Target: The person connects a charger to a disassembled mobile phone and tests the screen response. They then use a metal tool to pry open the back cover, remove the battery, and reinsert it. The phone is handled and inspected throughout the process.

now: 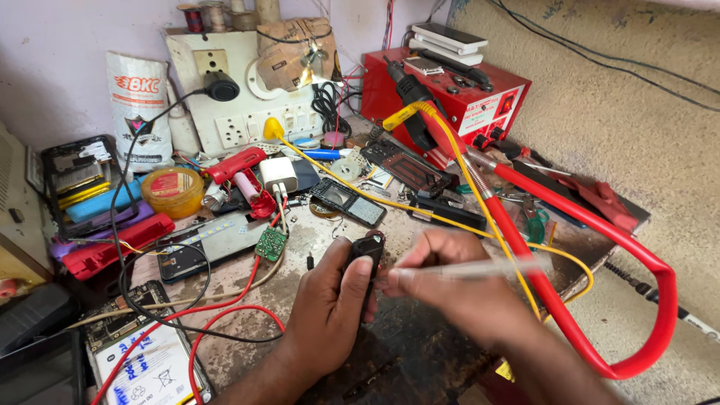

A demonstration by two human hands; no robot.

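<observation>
Item 1. Left hand (330,300), near the front edge of the surface (420,352): grip closed around a small black device (365,255), held upright just above the surface, top end toward the camera's far side.

Item 2. Right hand (450,281), just beside the left: grip closed on a thin pale tool (480,268), blurred, its tip touching the device near the top. Judgement: the work would go best with the left hand keeping the device steady and the tool tip applied lightly, clear of the cords.

Item 3. Thick red hose (570,300), looping off the right edge; a yellow cord (465,172) ran alongside it.

Item 4. Small green circuit board (270,244) on red wires, left of the hands; an opened phone (349,201) lay mid-surface.

Item 5. Yellow round tub (172,191) and red case (105,247), toward the left edge.

Item 6. White socket panel (247,97) against the back wall; red metal box (450,101) at the far right corner, small flat devices stacked on top.
</observation>
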